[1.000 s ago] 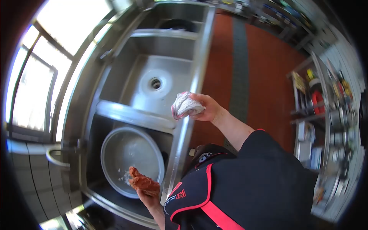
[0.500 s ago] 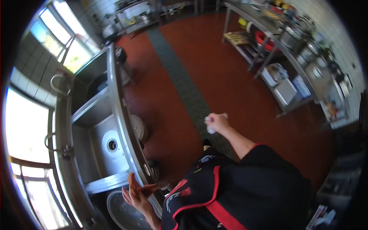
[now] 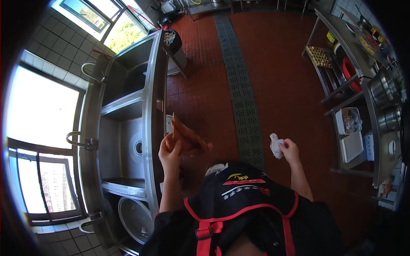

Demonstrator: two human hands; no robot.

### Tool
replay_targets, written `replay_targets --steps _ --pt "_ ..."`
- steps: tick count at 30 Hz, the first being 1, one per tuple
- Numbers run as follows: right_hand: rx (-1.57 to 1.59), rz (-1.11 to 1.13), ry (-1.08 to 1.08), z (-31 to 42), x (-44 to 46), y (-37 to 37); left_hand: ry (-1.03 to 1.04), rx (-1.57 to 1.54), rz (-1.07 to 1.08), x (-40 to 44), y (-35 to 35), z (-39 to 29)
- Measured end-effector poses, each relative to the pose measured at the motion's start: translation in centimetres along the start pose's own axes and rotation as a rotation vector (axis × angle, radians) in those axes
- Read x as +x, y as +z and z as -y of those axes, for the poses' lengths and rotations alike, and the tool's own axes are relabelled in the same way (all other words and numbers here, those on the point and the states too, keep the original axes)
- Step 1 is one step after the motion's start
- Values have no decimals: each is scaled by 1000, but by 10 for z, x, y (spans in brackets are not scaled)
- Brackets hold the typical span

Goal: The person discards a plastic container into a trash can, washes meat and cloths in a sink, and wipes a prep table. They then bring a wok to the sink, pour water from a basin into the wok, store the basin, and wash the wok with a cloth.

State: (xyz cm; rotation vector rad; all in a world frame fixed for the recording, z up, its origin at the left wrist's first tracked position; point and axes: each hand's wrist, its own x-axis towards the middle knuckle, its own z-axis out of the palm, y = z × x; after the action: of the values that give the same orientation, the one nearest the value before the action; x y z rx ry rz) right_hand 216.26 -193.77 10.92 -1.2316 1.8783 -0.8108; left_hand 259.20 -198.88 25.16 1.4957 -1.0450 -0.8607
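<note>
My left hand [image 3: 170, 154] is closed on a reddish-brown thing [image 3: 188, 137] with a pointed upper end; its kind is not clear. It hangs over the floor just right of the sink's front edge. On the right, my right hand [image 3: 290, 152] grips a crumpled white thing [image 3: 276, 146], either cloth or thin plastic, above the floor beside the drain strip. The steel sink [image 3: 149, 141] stands to my left, with its middle basin near my left hand.
A large round metal vessel [image 3: 136, 219] lies in the nearest basin. A waste bin [image 3: 173, 40] stands past the sink. Perforated drain plates [image 3: 241, 89] cross the red floor. On the right, a steel table [image 3: 365, 70] carries pots; its lower shelves hold a tray of eggs [image 3: 318, 56] and white boxes [image 3: 353, 147].
My view has turned left and levelled. My left hand has moved from over the nearest basin to beyond the sink edge with the reddish-brown thing. My right hand still holds the white thing.
</note>
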Motion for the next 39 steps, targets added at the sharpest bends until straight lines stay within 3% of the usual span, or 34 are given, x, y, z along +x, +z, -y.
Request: replay_targets --steps 2,6,7,10,13,14,16,18,20,24,26,27,28,29,30,31,33,34,35,39 --pt "387 -52 59 -21 28 -7 -91 -105 23 25 25 14" --pt "625 -163 134 -3 75 -52 -261 -233 42 86 81 26" --pt "871 -108 187 8 87 -66 -272 -230 60 105 94 37" --pt "988 -101 195 -10 134 -94 -237 -157 98 166 149 72" --pt "528 -194 139 -91 177 -114 -299 13 172 217 235 44" --pt "602 -253 200 -85 184 -122 -333 107 210 233 265 30" --pt "718 -331 298 -61 207 -147 -82 314 327 271 323 42" --pt "812 -376 407 -49 222 -168 -48 268 419 293 383 22" --pt "1091 -286 371 -63 238 -191 9 394 504 315 434 3" --pt "1358 -252 498 -35 282 -221 -123 309 712 350 502 -18" --pt "1208 -244 391 -78 325 -214 -243 182 833 378 530 6" --pt "1260 -187 308 -79 345 -218 -262 62 893 393 537 38" --pt "1313 -127 227 -78 367 -223 -416 -68 911 398 540 25" --pt "1436 -65 -80 -38 393 -229 -531 -182 929 407 543 15" --pt "1382 -207 132 -88 417 -234 -417 -58 903 422 540 39" --pt "1407 -372 185 -85 442 -244 -415 -2 857 435 545 45" --pt "1333 -431 404 -59 504 -274 -480 -34 704 457 560 45" --pt "1370 -300 403 -70 535 -283 -511 -61 654 464 574 44" --pt "1193 -222 314 -71 559 -298 -532 -92 607 472 586 42" --pt "959 -323 101 -30 639 -360 -558 -224 539 502 643 29"
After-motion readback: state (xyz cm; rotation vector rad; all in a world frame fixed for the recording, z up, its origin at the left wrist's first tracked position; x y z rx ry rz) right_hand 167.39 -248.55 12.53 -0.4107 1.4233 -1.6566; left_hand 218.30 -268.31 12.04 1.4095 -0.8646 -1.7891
